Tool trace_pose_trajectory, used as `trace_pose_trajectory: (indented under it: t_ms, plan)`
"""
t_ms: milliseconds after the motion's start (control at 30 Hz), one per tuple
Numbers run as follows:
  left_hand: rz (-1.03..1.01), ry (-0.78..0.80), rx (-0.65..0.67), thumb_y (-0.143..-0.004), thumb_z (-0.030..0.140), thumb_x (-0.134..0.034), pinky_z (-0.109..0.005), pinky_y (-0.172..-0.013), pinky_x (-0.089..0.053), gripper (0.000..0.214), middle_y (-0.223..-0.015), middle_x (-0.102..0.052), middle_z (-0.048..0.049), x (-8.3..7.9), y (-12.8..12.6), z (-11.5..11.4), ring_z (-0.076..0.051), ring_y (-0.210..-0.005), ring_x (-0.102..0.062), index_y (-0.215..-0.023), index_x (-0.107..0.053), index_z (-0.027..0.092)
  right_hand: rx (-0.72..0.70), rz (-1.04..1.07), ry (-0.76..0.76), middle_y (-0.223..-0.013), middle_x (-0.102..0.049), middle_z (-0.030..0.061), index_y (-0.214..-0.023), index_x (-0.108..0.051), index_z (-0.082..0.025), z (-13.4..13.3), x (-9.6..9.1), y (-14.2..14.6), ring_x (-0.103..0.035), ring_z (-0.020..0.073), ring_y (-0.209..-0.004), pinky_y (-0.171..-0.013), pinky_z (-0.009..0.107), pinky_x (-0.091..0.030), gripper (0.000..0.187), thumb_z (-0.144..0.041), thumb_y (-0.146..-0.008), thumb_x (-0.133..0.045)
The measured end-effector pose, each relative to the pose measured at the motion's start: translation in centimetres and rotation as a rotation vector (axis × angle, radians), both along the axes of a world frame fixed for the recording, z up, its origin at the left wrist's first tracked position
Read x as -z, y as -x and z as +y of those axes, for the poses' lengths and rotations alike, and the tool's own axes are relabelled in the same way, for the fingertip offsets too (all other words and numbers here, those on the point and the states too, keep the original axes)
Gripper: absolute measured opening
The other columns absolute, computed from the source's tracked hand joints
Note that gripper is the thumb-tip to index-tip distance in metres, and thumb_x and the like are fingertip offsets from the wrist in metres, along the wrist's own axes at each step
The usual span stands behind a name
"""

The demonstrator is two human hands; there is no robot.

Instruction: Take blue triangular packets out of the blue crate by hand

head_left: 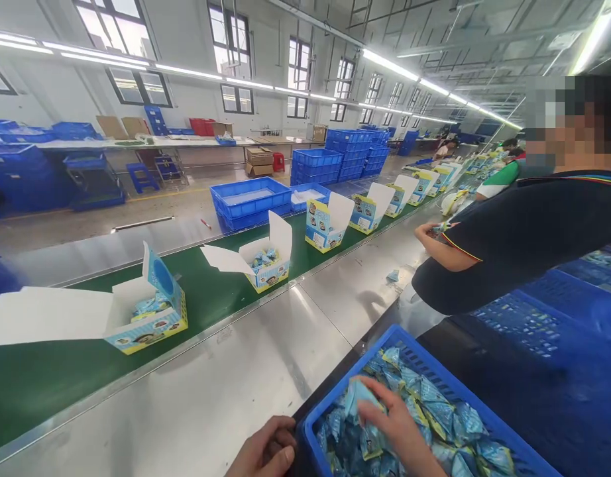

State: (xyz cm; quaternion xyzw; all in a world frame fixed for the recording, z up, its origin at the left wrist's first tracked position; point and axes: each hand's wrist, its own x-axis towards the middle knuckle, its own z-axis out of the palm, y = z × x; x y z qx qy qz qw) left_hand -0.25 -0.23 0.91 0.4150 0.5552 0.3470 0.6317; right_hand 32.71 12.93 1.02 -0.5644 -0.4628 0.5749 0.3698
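Blue sachets were pinched by the right hand inside a blue crate, which was well filled. The left hand was curled shut beside the rim, any contents unseen. Sachets already lay in the nearest open cartons on the green belt.

The bare left hand is curling its fingers loosely inward, sitting low at the bottom edge of the view. The bare right hand is reaching forward and down, its fingers bending closed and its wrist angling toward the lower right, the forearm running out of view.
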Motion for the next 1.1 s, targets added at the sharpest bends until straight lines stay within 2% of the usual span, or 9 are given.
trace_pose_trajectory:
  t_ms: [100,267,400,533,633,767,833,933,1100]
  plan:
    - [-0.043,0.010,-0.123,-0.100,0.083,-0.078,-0.042,-0.114,-0.057,0.073,-0.137,-0.083,-0.0092,-0.9,2.0,-1.8,-0.030,-0.121,-0.077,-0.154,-0.074,0.035,-0.191,0.136,0.041,-0.076,-0.073,0.0028,-0.125,-0.086,-0.022,-1.1,-1.4,8.1,-0.058,0.0205,-0.066,-0.062,0.035,-0.054,0.077,-0.082,-0.077,-0.092]
    - [-0.047,-0.017,-0.369,-0.097,0.086,-0.077,-0.046,-0.102,-0.063,0.083,-0.154,-0.079,-0.0135,-1.1,6.2,-5.3,-0.031,-0.114,-0.080,-0.162,-0.070,0.035,-0.390,0.118,-0.029,-0.084,-0.075,-0.0010,-0.128,-0.081,-0.025,-5.3,-1.9,17.2,-0.063,0.0206,-0.076,-0.077,0.034,-0.056,0.052,-0.059,-0.089,-0.085]
    - [-0.065,-0.006,-0.432,-0.094,0.082,-0.084,-0.045,-0.099,-0.065,0.077,-0.151,-0.084,-0.0120,-1.4,6.5,-5.7,-0.028,-0.099,-0.078,-0.153,-0.078,0.032,-0.687,-0.087,-0.287,-0.116,-0.088,0.0003,-0.123,-0.085,-0.031,-7.8,-1.5,21.1,-0.078,0.0241,-0.105,-0.096,0.033,-0.056,0.035,-0.030,-0.089,-0.082]
    - [0.011,-0.055,-0.488,-0.086,0.074,-0.096,-0.043,-0.119,-0.058,0.060,-0.130,-0.091,-0.0072,-1.6,5.9,-5.5,-0.036,-0.128,-0.078,-0.126,-0.088,0.029,-0.857,-0.256,-0.434,-0.139,-0.088,0.0026,-0.142,-0.078,-0.037,-9.3,-1.3,22.9,-0.081,0.0299,-0.124,-0.107,0.037,-0.056,0.060,-0.019,-0.085,-0.073]
    - [0.057,-0.045,-0.539,-0.081,0.075,-0.099,-0.041,-0.110,-0.061,0.058,-0.117,-0.092,-0.0059,-1.5,6.5,-5.6,-0.036,-0.121,-0.080,-0.112,-0.090,0.028,-0.894,-0.175,-0.365,-0.140,-0.087,-0.0016,-0.145,-0.077,-0.042,-9.6,-1.5,23.4,-0.081,0.0283,-0.125,-0.110,0.036,-0.056,0.067,-0.017,-0.082,-0.078]
    - [0.120,0.066,-0.761,-0.077,0.085,-0.095,-0.035,-0.072,-0.057,0.081,-0.082,-0.082,-0.0023,-2.1,10.0,-6.2,-0.024,-0.074,-0.070,-0.127,-0.087,0.022,-0.718,0.097,-0.061,-0.106,-0.084,-0.0054,-0.151,-0.075,-0.039,-8.8,-0.2,23.4,-0.077,0.0215,-0.097,-0.100,0.036,-0.062,0.080,-0.026,-0.075,-0.096]
    - [0.367,0.017,-0.904,-0.082,0.087,-0.087,-0.037,-0.080,-0.060,0.081,-0.096,-0.087,-0.0052,-3.3,12.2,-6.6,-0.027,-0.085,-0.075,-0.134,-0.085,0.025,-0.498,0.252,0.090,-0.101,-0.077,-0.0028,-0.152,-0.071,-0.032,-8.0,1.3,22.9,-0.074,0.0205,-0.085,-0.077,0.035,-0.064,0.075,-0.047,-0.083,-0.097]
    - [0.736,-0.110,-0.757,-0.085,0.085,-0.082,-0.039,-0.087,-0.062,0.075,-0.134,-0.090,-0.0059,-5.7,14.7,-7.1,-0.034,-0.111,-0.081,-0.144,-0.084,0.038,-0.235,0.450,0.225,-0.111,-0.071,0.0023,-0.155,-0.064,-0.030,-6.8,3.3,21.6,-0.074,0.0219,-0.083,-0.048,0.030,-0.054,0.085,-0.080,-0.091,-0.088]
    - [0.880,-0.170,-0.831,-0.090,0.085,-0.075,-0.037,-0.077,-0.062,0.074,-0.137,-0.089,-0.0060,-8.2,15.2,-6.9,-0.031,-0.102,-0.080,-0.147,-0.084,0.038,-0.128,0.576,0.285,-0.113,-0.068,0.0022,-0.152,-0.065,-0.030,-5.4,4.1,19.3,-0.072,0.0190,-0.084,-0.043,0.025,-0.053,0.086,-0.078,-0.088,-0.097]
